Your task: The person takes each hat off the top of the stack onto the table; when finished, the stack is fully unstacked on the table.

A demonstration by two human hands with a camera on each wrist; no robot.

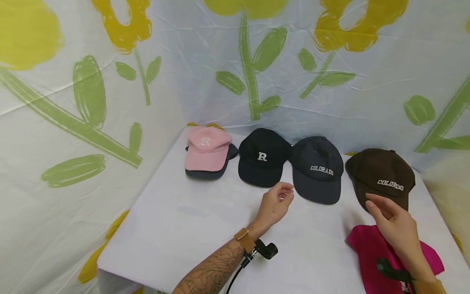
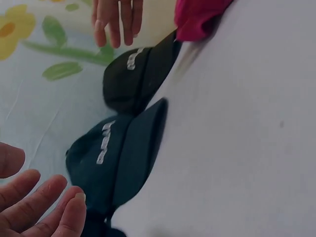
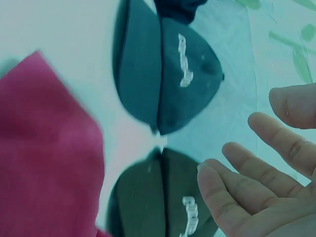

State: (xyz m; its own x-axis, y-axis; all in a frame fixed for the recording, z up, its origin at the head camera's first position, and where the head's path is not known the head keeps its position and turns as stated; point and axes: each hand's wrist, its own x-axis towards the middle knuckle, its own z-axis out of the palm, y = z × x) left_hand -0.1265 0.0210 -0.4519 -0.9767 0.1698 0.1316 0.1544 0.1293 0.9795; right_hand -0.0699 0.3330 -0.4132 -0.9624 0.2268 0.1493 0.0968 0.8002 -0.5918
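Observation:
My left hand [image 1: 274, 204] hovers just in front of a black cap [image 1: 262, 153] with a white R, its fingers loosely bent and holding nothing. To its right lies a dark navy cap [image 1: 318, 169] lettered COLORADO, which the left wrist view also shows beyond the fingers [image 2: 37, 207]. My right hand [image 1: 398, 226] is above a magenta cloth item [image 1: 372, 257], partly covering it, near the bill of a brown lettered cap [image 1: 382, 173]. Nothing is in the right hand; its fingers [image 3: 266, 177] look relaxed in the right wrist view. The magenta item's exact kind is unclear.
At the table's back left, a pink cap [image 1: 208, 149] sits on top of a dark cap [image 1: 205, 174]. The caps stand in a row along the back of the white table [image 1: 183, 232]. A flower-printed curtain [image 1: 191, 73] hangs behind and to the left.

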